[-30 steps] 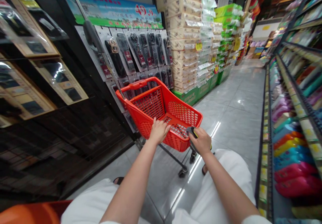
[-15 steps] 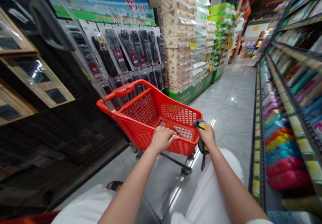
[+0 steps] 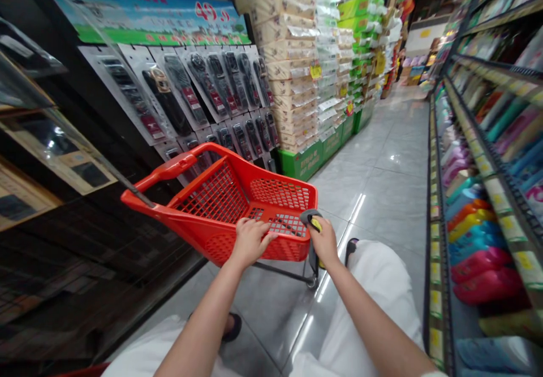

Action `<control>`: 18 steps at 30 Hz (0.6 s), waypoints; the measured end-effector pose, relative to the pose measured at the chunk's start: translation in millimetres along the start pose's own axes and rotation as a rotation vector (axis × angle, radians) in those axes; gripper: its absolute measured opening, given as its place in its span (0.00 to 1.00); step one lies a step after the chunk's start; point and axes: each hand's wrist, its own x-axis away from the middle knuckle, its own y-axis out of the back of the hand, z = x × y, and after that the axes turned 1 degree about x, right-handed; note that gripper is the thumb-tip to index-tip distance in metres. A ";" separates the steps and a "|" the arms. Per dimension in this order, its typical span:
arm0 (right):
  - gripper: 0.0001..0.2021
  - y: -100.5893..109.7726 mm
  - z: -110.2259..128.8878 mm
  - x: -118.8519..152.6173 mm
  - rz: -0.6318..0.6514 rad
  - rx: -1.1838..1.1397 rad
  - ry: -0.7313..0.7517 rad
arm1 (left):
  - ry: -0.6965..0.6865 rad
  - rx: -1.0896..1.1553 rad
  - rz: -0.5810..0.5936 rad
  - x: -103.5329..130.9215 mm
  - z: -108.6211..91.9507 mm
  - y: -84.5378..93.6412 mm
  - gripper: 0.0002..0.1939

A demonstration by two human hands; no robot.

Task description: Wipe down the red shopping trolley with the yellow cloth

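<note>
A red plastic shopping cart (image 3: 186,219) with mesh sides stands in front of me, its handle at the far left and its basket holding nothing I can see. My left hand (image 3: 251,242) is hooked over the near side rim, fingers closed on it. At the right front corner of the basket, my right hand (image 3: 324,242) grips a grey and yellow piece (image 3: 309,217), strap-like or cloth-like, that hangs down outside the cart. Whether the right fingers also touch the rim is hidden.
Packaged belts (image 3: 216,83) hang on the left under a price sign (image 3: 161,15). Stacked tissue packs (image 3: 292,66) stand on green bases (image 3: 303,162). Shelves of bottles (image 3: 483,235) line the right. A grey tiled floor (image 3: 390,139) runs down the aisle.
The cart and both hands have shifted left in view, and the cart sits nearer the left-hand display. My feet have changed position. Both hands keep their holds.
</note>
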 end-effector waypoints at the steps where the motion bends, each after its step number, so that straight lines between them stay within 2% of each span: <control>1: 0.14 -3.4 1.8 9.1 0.018 -0.013 0.009 | 0.001 0.002 0.005 1.5 3.8 1.2 0.22; 2: 0.13 -6.9 3.4 12.7 0.038 -0.019 0.014 | 0.002 0.001 0.010 3.1 7.4 2.1 0.22; 4: 0.12 -14.0 6.2 2.0 0.058 -0.020 0.006 | 0.006 -0.008 0.014 6.1 13.9 3.0 0.23; 9: 0.12 -31.2 7.9 -73.9 -0.053 -0.043 -0.109 | 0.024 -0.054 -0.001 10.4 21.1 2.0 0.22; 11: 0.12 -36.5 8.3 -84.7 -0.096 -0.033 -0.116 | 0.034 -0.076 0.000 9.9 20.0 1.7 0.22; 12: 0.11 -38.5 9.0 -80.6 -0.118 -0.023 -0.102 | 0.040 -0.089 0.000 9.2 18.9 1.7 0.22; 14: 0.10 -41.3 10.8 -54.8 -0.160 -0.008 -0.057 | 0.053 -0.115 -0.002 7.6 16.3 1.7 0.22; 18: 0.13 -42.4 10.2 26.3 -0.187 -0.078 0.039 | 0.064 -0.139 0.000 5.8 13.5 1.6 0.22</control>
